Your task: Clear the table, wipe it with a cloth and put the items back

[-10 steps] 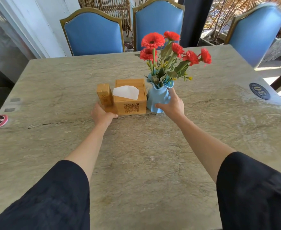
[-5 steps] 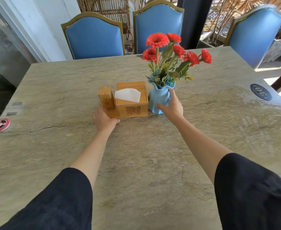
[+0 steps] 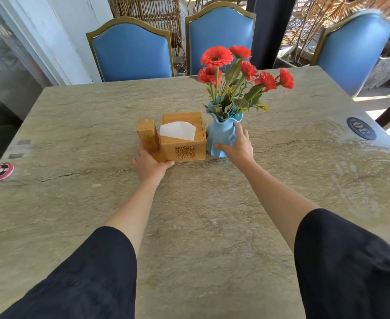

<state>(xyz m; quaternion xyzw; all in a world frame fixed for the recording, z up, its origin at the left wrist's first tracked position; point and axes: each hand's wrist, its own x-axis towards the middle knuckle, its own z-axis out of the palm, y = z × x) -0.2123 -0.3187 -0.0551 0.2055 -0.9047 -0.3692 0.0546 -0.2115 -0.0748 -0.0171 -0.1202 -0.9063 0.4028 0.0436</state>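
In the head view, the table (image 3: 189, 238) is being faced from its near edge, with both arms stretched to its middle. The tissue box (image 3: 184, 143) is being held low at its near-left corner by the left hand (image 3: 149, 165). The thumb is being laid along the front bottom edge, while the fingers are being hidden beside the small wooden block (image 3: 146, 134) that adjoins the box. The low grip is probably being used so that box and block travel as one.

The vase (image 3: 220, 137), just right of the box, is being gripped by the right hand (image 3: 237, 146). Fingers are being wrapped up its right side and the thumb across its front, likely so the top-heavy flowers (image 3: 235, 70) are being kept upright.

No cloth is being shown, so whether these items are being cleared or returned cannot be told.
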